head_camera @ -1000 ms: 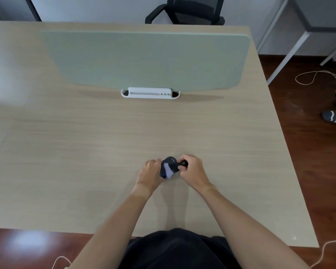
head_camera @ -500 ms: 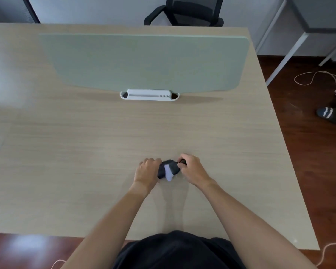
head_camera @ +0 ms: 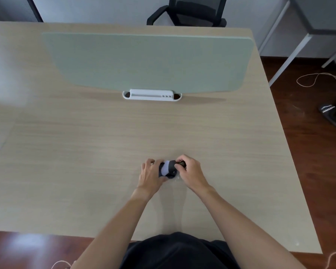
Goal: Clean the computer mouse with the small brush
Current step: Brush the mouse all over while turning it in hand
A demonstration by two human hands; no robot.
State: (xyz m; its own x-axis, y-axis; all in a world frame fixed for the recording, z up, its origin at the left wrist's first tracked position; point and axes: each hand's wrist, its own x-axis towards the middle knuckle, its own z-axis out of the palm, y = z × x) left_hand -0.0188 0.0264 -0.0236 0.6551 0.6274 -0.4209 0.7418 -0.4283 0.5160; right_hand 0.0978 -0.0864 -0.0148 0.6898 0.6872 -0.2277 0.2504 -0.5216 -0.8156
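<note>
A dark computer mouse with a pale grey patch lies between my two hands near the front middle of the wooden table. My left hand grips its left side, thumb under its near edge. My right hand is closed on a small dark brush, whose end touches the mouse's upper right side. Most of the brush is hidden inside my fingers.
A pale green divider panel stands across the back of the table in a white holder. A black office chair is behind the table. Cables and a dark sandal lie on the floor at right.
The mouse has been turned in my left hand, so its pale patch now faces up and left. My right hand with the brush has shifted slightly over the mouse's right side.
</note>
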